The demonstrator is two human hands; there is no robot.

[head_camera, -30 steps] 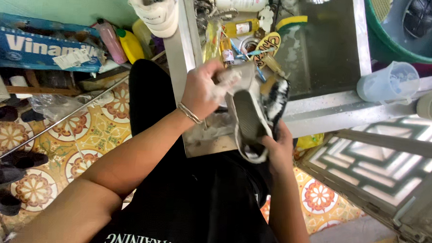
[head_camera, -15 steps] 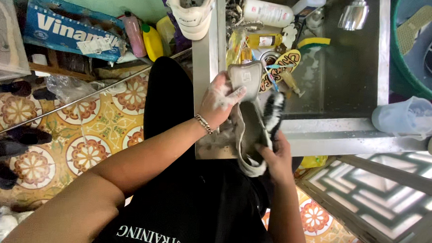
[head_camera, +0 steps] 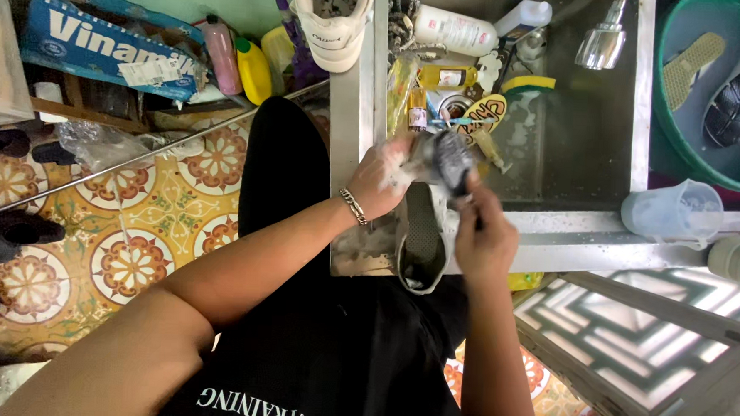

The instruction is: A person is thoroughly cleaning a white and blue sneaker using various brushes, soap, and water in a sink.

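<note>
The green basin [head_camera: 665, 121] right of the steel sink [head_camera: 589, 151] holds a dark shoe and an insole (both flat-lying); at the sink's near rim the left hand [head_camera: 384, 179], soapy, clasps the grey mesh shoe [head_camera: 423, 235]; the right hand [head_camera: 485, 238] closes around a bristly brush [head_camera: 454, 160] pressed on it; a clear plastic jug [head_camera: 673, 211] sits rightward.

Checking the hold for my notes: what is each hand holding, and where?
Left hand grips the shoe at its toe end; right hand holds a brush by its handle.

One camera sits on the person's head. It looks straight down, close above the metal sink [head_camera: 589, 151] and tiled floor [head_camera: 136, 223].
</note>
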